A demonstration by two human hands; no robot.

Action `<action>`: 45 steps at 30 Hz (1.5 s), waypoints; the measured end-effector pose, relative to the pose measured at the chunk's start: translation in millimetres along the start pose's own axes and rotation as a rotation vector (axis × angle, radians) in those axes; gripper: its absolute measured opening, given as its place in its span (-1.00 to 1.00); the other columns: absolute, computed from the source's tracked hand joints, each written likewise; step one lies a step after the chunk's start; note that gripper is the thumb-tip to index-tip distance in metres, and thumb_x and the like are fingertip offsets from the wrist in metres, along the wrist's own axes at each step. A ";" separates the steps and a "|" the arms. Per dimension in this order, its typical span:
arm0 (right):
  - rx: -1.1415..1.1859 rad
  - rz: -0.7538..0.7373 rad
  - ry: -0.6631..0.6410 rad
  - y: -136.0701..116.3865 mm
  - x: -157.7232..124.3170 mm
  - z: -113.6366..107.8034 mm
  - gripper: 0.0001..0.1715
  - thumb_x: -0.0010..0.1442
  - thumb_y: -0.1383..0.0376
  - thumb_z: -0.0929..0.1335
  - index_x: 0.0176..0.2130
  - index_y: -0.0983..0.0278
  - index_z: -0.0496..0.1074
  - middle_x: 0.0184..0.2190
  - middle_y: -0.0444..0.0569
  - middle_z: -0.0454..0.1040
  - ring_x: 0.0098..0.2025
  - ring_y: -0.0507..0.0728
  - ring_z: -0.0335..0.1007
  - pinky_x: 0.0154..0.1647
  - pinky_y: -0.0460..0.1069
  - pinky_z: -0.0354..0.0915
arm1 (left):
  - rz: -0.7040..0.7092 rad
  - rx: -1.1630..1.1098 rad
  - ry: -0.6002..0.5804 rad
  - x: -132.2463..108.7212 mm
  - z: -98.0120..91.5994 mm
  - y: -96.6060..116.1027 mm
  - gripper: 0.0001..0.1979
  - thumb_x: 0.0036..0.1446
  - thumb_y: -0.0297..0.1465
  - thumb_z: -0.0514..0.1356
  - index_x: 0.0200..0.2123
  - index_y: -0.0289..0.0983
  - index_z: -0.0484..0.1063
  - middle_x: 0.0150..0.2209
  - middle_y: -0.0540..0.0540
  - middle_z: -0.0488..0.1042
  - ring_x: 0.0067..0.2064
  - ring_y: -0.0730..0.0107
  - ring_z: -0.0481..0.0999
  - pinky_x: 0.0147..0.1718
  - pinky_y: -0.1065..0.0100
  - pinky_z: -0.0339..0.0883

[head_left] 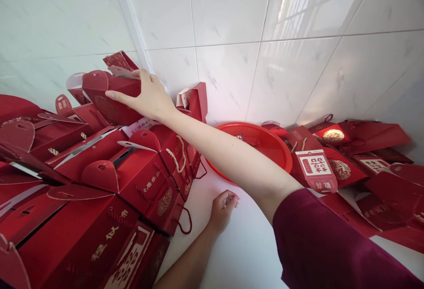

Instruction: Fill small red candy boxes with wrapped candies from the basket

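My right hand (147,96) reaches far to the left and grips a red gift box (111,96) at the top of a pile of red boxes, fingers over its upper edge and thumb along its side. My left hand (222,208) rests on the white floor with its fingers curled under, just right of the pile's lowest boxes; whether anything is in them I cannot make out. The pile (99,178) is made of folded red gift boxes with rope handles and gold lettering, stacked against the tiled wall.
A red round plastic basket (278,147) lies on the floor by the wall. To its right, several flat unfolded red boxes (316,167) lie scattered. White tiled walls meet in a corner (132,19) behind the pile.
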State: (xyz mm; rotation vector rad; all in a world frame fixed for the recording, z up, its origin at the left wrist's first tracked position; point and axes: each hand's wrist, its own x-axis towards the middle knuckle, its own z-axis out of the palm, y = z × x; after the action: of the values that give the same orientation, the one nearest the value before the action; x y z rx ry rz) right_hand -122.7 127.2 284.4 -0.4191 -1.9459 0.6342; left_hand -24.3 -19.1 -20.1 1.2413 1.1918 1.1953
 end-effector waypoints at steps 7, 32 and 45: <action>-0.058 -0.092 0.137 -2.8 -36.4 -54.5 -0.33 0.30 -0.05 0.36 0.19 0.31 0.21 0.24 0.08 0.24 0.38 0.24 0.02 0.41 0.23 0.00 | -0.007 0.026 -0.011 4.5 -2.1 -1.0 -0.75 0.20 -0.24 0.17 -0.39 -0.31 0.46 -0.44 -0.05 0.45 -0.34 0.35 0.44 -0.27 0.36 0.30; -0.759 0.955 0.072 -6.7 -478.6 -276.0 -0.10 0.20 -0.01 0.42 0.37 0.11 0.07 0.30 0.17 0.19 0.34 0.45 0.13 0.26 0.41 0.23 | 0.117 0.343 -0.225 -12.1 2.9 9.8 -0.46 0.34 -0.13 0.05 -0.65 -0.24 0.37 -0.54 -0.06 0.50 -0.37 0.28 0.55 -0.18 0.25 0.36; -0.208 0.544 0.199 -32.3 -431.4 -202.7 -0.64 0.36 0.24 0.34 0.13 0.06 0.37 0.23 0.06 0.31 0.27 0.27 0.27 0.20 0.22 0.34 | 0.540 0.725 -0.245 -58.3 4.5 93.5 -0.26 0.04 -0.18 0.38 0.25 -0.15 0.19 0.28 -0.28 0.20 0.31 -0.16 0.21 0.26 -0.10 0.17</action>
State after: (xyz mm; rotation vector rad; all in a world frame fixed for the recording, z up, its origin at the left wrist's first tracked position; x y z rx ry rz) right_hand 247.0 -82.6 66.4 -1.1236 -1.7123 0.6987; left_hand -20.2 -78.8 72.4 2.2938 1.1762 0.9476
